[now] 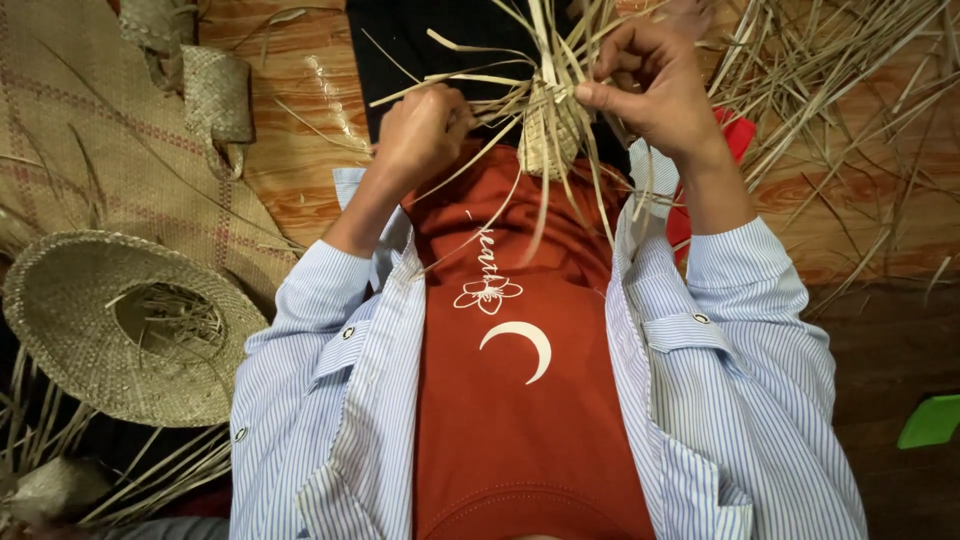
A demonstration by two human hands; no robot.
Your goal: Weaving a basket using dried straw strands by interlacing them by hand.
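Over the lap, far centre, the weave (pixel 550 135) sits between both hands — left hand (pixel 420 135) fisted on strips (pixel 470 85), right hand (pixel 650 85) pinching one. Dry strips could snap if pulled hard — hat (pixel 70 330) lies left.

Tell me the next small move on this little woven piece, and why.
Probably draw the strip pinched in the right hand snug against the small woven piece. The left hand is closed on loose strands beside it, steadying the work, and many ends stick out unwoven.
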